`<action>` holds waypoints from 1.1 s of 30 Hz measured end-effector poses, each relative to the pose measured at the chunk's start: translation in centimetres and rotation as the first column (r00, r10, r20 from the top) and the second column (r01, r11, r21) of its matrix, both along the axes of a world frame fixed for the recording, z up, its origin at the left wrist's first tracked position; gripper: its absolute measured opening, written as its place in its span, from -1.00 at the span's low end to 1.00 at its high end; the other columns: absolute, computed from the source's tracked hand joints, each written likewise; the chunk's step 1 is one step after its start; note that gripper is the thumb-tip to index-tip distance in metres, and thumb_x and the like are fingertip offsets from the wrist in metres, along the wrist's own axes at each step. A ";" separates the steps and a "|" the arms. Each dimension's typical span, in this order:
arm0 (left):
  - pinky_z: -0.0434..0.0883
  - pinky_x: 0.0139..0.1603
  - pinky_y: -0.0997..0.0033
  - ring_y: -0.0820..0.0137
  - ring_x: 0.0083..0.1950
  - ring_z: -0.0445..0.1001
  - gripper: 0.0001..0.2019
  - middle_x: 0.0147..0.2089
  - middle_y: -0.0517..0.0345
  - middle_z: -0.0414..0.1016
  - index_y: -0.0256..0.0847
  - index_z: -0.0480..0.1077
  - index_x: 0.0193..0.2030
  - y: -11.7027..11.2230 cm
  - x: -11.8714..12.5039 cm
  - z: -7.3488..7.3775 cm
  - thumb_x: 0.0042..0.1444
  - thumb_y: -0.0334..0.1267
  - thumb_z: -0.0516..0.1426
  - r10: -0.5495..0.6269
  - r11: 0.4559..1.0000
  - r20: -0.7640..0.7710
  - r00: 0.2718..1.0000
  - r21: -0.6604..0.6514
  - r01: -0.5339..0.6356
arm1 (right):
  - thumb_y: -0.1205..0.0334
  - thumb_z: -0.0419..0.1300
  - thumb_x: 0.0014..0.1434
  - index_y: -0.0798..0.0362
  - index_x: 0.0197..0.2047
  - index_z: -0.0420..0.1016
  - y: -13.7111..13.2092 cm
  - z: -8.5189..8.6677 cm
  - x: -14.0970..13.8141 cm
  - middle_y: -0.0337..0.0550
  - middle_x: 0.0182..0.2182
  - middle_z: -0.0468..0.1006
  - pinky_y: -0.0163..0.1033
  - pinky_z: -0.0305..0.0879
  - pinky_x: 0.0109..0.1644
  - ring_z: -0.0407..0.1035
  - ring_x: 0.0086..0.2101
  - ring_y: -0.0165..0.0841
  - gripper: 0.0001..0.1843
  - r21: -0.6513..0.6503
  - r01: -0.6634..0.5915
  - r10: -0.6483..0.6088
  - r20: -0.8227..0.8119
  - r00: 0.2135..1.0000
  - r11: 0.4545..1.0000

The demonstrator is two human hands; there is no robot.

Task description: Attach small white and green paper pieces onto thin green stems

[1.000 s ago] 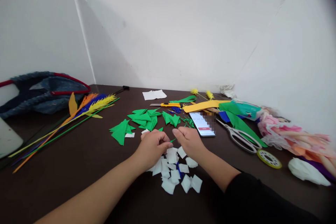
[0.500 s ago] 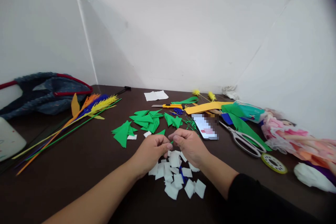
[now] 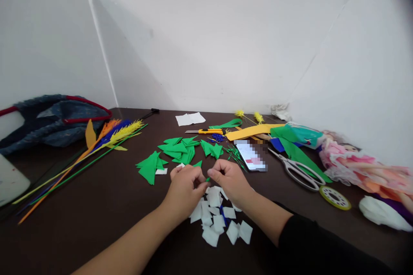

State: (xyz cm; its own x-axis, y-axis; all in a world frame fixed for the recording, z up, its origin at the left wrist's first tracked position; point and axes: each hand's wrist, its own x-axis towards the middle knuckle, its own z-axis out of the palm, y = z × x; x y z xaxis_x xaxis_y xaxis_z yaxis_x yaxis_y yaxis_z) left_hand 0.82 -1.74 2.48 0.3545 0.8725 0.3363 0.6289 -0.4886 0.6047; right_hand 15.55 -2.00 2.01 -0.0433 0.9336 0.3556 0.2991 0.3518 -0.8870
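Observation:
Between my two hands is a small green paper piece (image 3: 208, 179), mostly hidden by the fingers. My right hand (image 3: 231, 181) pinches it between thumb and forefinger. My left hand (image 3: 184, 188) has its fingers curled in and the thumb tip against the same piece. Under and in front of the hands lie several small white paper squares (image 3: 218, 223), with a bit of blue (image 3: 225, 216) among them. Just beyond my hands are piles of cut green paper pieces (image 3: 176, 148), and a lone green point (image 3: 198, 163) shows behind my left fingers.
A phone (image 3: 251, 155), scissors (image 3: 298, 169) and a tape roll (image 3: 334, 198) lie to the right, beside dolls (image 3: 358, 159). Farther back are a yellow utility knife (image 3: 211, 131) and a yellow strip (image 3: 254, 131). Coloured stems (image 3: 80, 159) and a denim item (image 3: 61, 120) occupy the left.
My left hand has turned and its fingers have curled more, still close to my right hand. The small green piece shows slightly lower between the fingertips. The view has shifted a little.

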 end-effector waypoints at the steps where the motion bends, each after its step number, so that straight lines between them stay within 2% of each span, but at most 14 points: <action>1: 0.05 0.01 0.16 0.43 -0.39 0.28 -0.83 -0.55 0.32 0.27 -0.21 0.19 -0.61 0.0 0.0 -0.1 -0.10 -0.33 0.10 0.000 0.999 -0.026 1.000 0.037 0.001 | 0.22 0.14 -0.04 0.08 -0.67 0.19 0.0 0.1 0.0 -0.35 -0.69 0.21 -0.36 0.01 -0.49 0.09 -0.59 -0.49 -0.73 0.041 0.012 -0.014 0.045 0.999 0.999; 4: 0.00 0.04 0.12 0.42 -0.34 0.30 -0.87 -0.52 0.31 0.29 -0.20 0.23 -0.57 -0.1 0.0 -0.4 -0.07 -0.33 0.10 -0.008 0.995 -0.076 0.997 0.097 0.015 | 0.21 0.11 -0.02 0.07 -0.70 0.12 0.0 0.1 0.2 -0.35 -0.69 0.16 -0.36 -0.01 -0.49 0.07 -0.58 -0.49 -0.67 0.161 0.030 -0.055 0.157 0.986 0.986; 7: -0.01 0.04 0.12 0.42 -0.33 0.30 -0.89 -0.51 0.31 0.31 -0.19 0.26 -0.56 -0.1 0.0 -0.6 -0.07 -0.32 0.11 -0.022 0.995 -0.092 0.995 0.094 0.031 | 0.22 0.11 0.00 0.07 -0.72 0.05 0.2 0.1 0.2 -0.35 -0.70 0.10 -0.35 -0.06 -0.50 0.03 -0.59 -0.50 -0.63 0.230 0.049 -0.100 0.215 0.971 0.972; 9: -0.03 0.06 0.11 0.43 -0.35 0.31 -0.89 -0.51 0.31 0.32 -0.19 0.27 -0.56 -0.1 0.1 -0.4 -0.07 -0.32 0.12 -0.029 0.997 -0.082 0.996 0.066 0.035 | 0.20 0.12 -0.01 0.07 -0.74 -0.02 0.4 0.0 0.4 -0.37 -0.72 0.02 -0.35 -0.10 -0.52 -0.03 -0.61 -0.51 -0.57 0.226 0.089 -0.136 0.203 0.970 0.970; 12: 0.03 0.03 0.14 0.41 -0.37 0.32 -0.87 -0.54 0.29 0.34 -0.20 0.27 -0.59 0.0 0.0 0.1 -0.10 -0.30 0.13 -0.029 0.999 -0.036 0.999 -0.019 0.028 | 0.11 0.13 0.01 0.07 -0.75 -0.03 0.7 -0.5 0.9 -0.39 -0.74 -0.01 -0.34 -0.11 -0.54 -0.06 -0.63 -0.52 -0.52 0.106 0.109 -0.116 0.065 0.991 0.988; 13: 0.10 -0.03 0.19 0.40 -0.39 0.32 -0.86 -0.56 0.28 0.34 -0.20 0.27 -0.61 0.0 0.0 0.2 -0.10 -0.29 0.13 -0.031 0.997 -0.003 1.000 -0.077 0.031 | 0.08 0.11 0.03 0.07 -0.74 0.06 0.8 -0.7 1.1 -0.37 -0.73 0.04 -0.34 -0.08 -0.54 -0.03 -0.63 -0.52 -0.55 0.046 0.064 -0.063 -0.013 0.998 0.997; 15: 0.22 -0.24 0.32 0.40 -0.46 0.31 -0.84 -0.61 0.26 0.35 -0.21 0.28 -0.61 0.1 -0.1 0.5 -0.09 -0.25 0.11 -0.035 0.973 0.099 0.994 -0.223 0.057 | 0.06 0.07 0.06 0.11 -0.59 0.32 1.0 -1.1 1.5 -0.32 -0.67 0.21 -0.34 0.02 -0.51 0.08 -0.61 -0.51 -0.66 -0.066 -0.125 0.110 -0.189 0.976 0.990; 17: 0.20 -0.43 0.43 0.42 -0.53 0.28 -0.84 -0.65 0.25 0.34 -0.22 0.28 -0.59 0.1 -0.1 0.4 -0.08 -0.24 0.10 -0.042 0.933 0.219 0.975 -0.341 0.117 | 0.08 0.12 0.03 0.10 -0.33 0.45 0.9 -1.4 1.7 -0.26 -0.56 0.33 -0.33 0.11 -0.45 0.17 -0.55 -0.49 -0.74 -0.128 -0.340 0.284 -0.326 0.902 0.932; 19: 0.15 -0.52 0.48 0.46 -0.57 0.23 -0.84 -0.66 0.27 0.32 -0.22 0.25 -0.60 0.1 -0.1 0.3 -0.09 -0.25 0.10 -0.054 0.900 0.317 0.947 -0.395 0.184 | 0.14 0.21 -0.06 0.06 -0.25 0.48 0.8 -1.5 1.6 -0.23 -0.47 0.37 -0.32 0.16 -0.40 0.23 -0.48 -0.47 -0.72 -0.120 -0.437 0.365 -0.382 0.849 0.891; 21: 0.12 -0.53 0.50 0.50 -0.59 0.19 -0.81 -0.67 0.29 0.29 -0.23 0.22 -0.63 0.0 0.0 0.1 -0.09 -0.25 0.10 -0.071 0.867 0.392 0.917 -0.430 0.251 | 0.21 0.25 -0.10 0.06 -0.38 0.52 0.6 -1.3 1.3 -0.23 -0.44 0.38 -0.32 0.18 -0.37 0.25 -0.43 -0.45 -0.84 -0.075 -0.410 0.355 -0.376 0.856 0.909; 23: 0.12 -0.52 0.51 0.52 -0.59 0.18 -0.78 -0.67 0.30 0.27 -0.23 0.20 -0.64 -0.2 0.2 0.0 -0.09 -0.24 0.10 -0.082 0.837 0.451 0.889 -0.454 0.307 | 0.24 0.25 -0.10 0.08 -0.52 0.49 0.4 -1.1 1.1 -0.25 -0.51 0.39 -0.34 0.17 -0.41 0.23 -0.47 -0.48 -0.91 -0.062 -0.341 0.298 -0.356 0.885 0.938; 27: 0.14 -0.47 0.50 0.52 -0.56 0.19 -0.80 -0.66 0.31 0.26 -0.24 0.24 -0.63 -0.5 0.3 0.3 -0.07 -0.24 0.09 -0.079 0.810 0.490 0.868 -0.476 0.343 | 0.22 0.26 -0.11 0.10 -0.55 0.45 0.4 -0.9 1.3 -0.30 -0.63 0.37 -0.36 0.15 -0.49 0.19 -0.59 -0.52 -0.87 -0.111 -0.252 0.202 -0.338 0.919 0.961; 31: 0.18 -0.40 0.48 0.50 -0.52 0.23 -0.78 -0.64 0.30 0.27 -0.24 0.25 -0.63 -0.7 0.3 0.5 -0.03 -0.24 0.07 -0.092 0.807 0.504 0.859 -0.468 0.361 | 0.24 0.26 -0.12 0.08 -0.36 0.50 0.4 -0.9 1.8 -0.26 -0.53 0.47 -0.32 0.23 -0.40 0.30 -0.52 -0.48 -0.81 -0.138 -0.393 0.313 -0.396 0.863 0.909; 33: 0.18 -0.37 0.48 0.49 -0.48 0.24 -0.76 -0.62 0.29 0.27 -0.24 0.25 -0.66 -0.7 0.3 0.5 -0.02 -0.24 0.07 -0.107 0.801 0.525 0.845 -0.458 0.386 | 0.25 0.26 -0.12 0.08 -0.38 0.49 0.2 -0.9 1.9 -0.26 -0.54 0.47 -0.31 0.24 -0.38 0.34 -0.51 -0.46 -0.84 -0.137 -0.449 0.357 -0.427 0.831 0.883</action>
State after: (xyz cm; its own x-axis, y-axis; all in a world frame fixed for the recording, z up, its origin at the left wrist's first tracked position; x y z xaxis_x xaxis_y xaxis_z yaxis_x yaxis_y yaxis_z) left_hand 1.17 -2.49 3.01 0.5113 0.8590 0.0279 0.1182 -0.1025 0.9877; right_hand 17.49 -1.77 1.10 -0.3386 0.9174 0.2090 -0.2006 0.1466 -0.9686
